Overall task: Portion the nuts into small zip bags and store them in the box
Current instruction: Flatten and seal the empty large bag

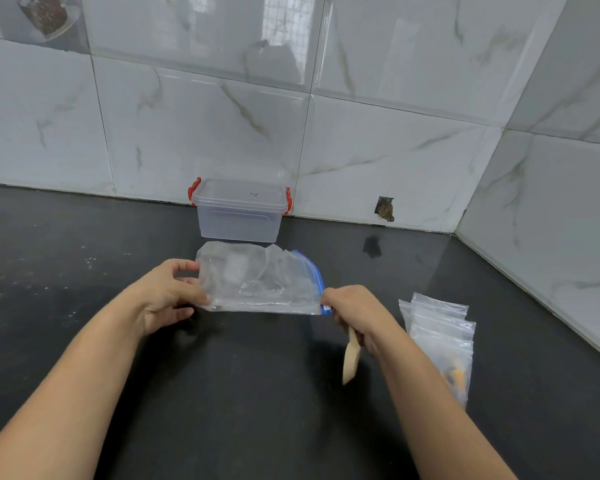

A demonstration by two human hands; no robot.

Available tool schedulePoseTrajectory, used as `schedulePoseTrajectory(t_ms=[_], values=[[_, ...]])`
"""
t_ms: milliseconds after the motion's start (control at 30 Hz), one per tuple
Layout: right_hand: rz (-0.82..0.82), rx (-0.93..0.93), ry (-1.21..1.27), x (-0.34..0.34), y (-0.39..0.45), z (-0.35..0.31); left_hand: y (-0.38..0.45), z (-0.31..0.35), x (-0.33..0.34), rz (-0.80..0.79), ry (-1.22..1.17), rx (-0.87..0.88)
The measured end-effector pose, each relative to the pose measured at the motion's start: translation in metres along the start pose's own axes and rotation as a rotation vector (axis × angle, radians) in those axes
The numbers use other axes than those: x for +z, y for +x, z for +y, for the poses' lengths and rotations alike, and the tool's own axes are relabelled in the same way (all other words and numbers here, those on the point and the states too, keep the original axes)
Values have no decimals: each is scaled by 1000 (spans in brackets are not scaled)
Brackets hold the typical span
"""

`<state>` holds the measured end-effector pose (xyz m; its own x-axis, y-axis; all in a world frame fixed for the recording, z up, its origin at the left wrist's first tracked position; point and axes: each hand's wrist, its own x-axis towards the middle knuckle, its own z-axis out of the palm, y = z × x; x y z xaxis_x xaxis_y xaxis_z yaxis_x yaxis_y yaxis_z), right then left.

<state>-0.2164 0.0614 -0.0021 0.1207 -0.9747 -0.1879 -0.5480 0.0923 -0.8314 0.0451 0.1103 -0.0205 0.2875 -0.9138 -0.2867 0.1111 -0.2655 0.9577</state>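
Big bag: a large clear plastic zip bag with a blue zipper edge (260, 282) is held up just above the dark counter (84, 306), in the middle of the view. It looks crumpled. I cannot tell if any nuts are inside it.
Left hand: the left hand (165, 294) holds the left end of the big bag, with the thumb on the front and the fingers curled behind it.
Right hand: the right hand (355, 311) pinches the right end of the big bag at the blue zipper, by the small white slider. The same hand also holds a light wooden spoon (350, 358), which points down toward the counter.
Box: a small see-through plastic box with a lid and red clips on both sides (240, 209) sits at the back of the counter, touching the grey marble-look wall tiles (378, 140). The lid is on. The box is just behind the big bag.
Small bags: a pile of small clear zip bags (440, 337) lies flat on the counter, just to the right of the right arm. Something orange and dark shows through near the bottom of the pile, but it is too blurry to name.
Wall: there is a small dark hole (384, 208) low in the tiles, to the right of the box.
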Motion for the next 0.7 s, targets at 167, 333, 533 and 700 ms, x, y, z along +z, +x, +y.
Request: schedulePoseTrajectory(t_ms=[167, 333, 533, 700], values=[[-186, 28, -268, -4, -9, 12, -3, 17, -2, -71, 100, -28], [-143, -36, -397, -18, -7, -2, 14, 29, 18, 111, 384, 22], [103, -35, -189, -20, 42, -25, 12, 35, 18, 30, 409, -40], [-100, 29, -430, -29, 57, -28, 7, 37, 10, -55, 530, -97]])
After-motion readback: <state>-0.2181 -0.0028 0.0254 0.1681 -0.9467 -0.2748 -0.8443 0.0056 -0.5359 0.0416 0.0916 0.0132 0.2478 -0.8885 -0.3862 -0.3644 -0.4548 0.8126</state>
